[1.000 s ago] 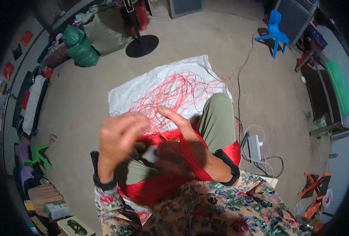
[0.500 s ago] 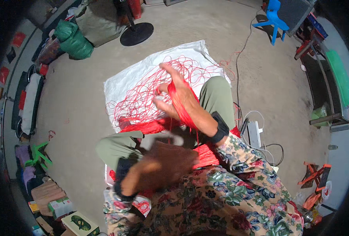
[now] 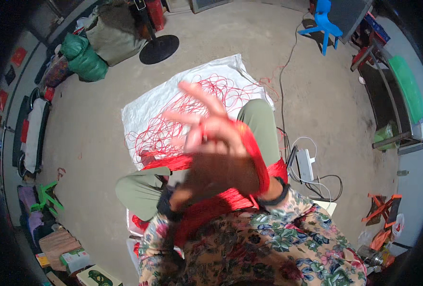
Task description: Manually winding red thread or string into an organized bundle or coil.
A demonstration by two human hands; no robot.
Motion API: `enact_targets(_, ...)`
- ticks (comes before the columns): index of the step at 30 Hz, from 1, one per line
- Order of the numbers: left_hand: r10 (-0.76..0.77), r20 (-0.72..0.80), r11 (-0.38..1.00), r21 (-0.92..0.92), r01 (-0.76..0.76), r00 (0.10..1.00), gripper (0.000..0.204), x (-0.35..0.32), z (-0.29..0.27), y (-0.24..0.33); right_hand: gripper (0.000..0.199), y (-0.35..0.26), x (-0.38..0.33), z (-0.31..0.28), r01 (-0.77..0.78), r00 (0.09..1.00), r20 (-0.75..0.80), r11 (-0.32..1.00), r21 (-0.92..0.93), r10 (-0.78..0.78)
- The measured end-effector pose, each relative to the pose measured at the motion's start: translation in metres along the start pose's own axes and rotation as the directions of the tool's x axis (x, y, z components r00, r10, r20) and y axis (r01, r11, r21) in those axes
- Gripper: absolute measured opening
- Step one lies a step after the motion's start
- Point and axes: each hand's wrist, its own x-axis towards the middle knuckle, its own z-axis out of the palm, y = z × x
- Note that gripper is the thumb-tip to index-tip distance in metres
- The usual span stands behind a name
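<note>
Winding red cord round raised right hand, left hand below

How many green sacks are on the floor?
2. One green sack lies at the upper left by the wall, and the other green sack sits touching it, just below and right, near the fan base. More may be hidden behind the grey bundle.

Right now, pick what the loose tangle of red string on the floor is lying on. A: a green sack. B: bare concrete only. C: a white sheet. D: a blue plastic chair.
C: the loose red string spreads over the white sheet laid on the concrete floor, beyond the person's knees; the blue chair and green sack stand well away from it.
</note>
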Motion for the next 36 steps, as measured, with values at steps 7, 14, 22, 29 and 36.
enact_targets(7,-0.038,0.528,0.979,0.189,-0.074,0.849,0.028,-0.044,-0.021,0.095,0.024,0.05,0.041,-0.046,0.141,0.984,0.04,0.613,-0.778,-0.176)
enact_targets(14,0.205,-0.188,0.902,0.417,-0.111,0.96,0.007,0.035,-0.107,0.1,0.028,0.004,-0.021,-0.001,0.346,0.93,0.329,0.702,-0.623,-0.166)
enact_targets(22,-0.082,-0.191,0.994,-0.08,0.068,0.978,0.008,0.021,-0.007,0.0,0.035,-0.028,0.003,-0.011,0.345,0.899,0.415,0.809,-0.475,-0.14)
enact_targets(29,-0.007,0.374,0.921,0.364,-0.139,0.927,0.025,-0.058,0.0,0.063,0.02,0.043,0.035,-0.035,0.22,0.974,0.153,0.534,-0.816,-0.166)
enact_targets(36,0.209,-0.093,0.846,0.517,-0.132,0.974,0.007,0.014,-0.098,0.074,0.052,-0.01,-0.021,0.002,-0.045,0.973,0.175,0.866,-0.499,0.152)
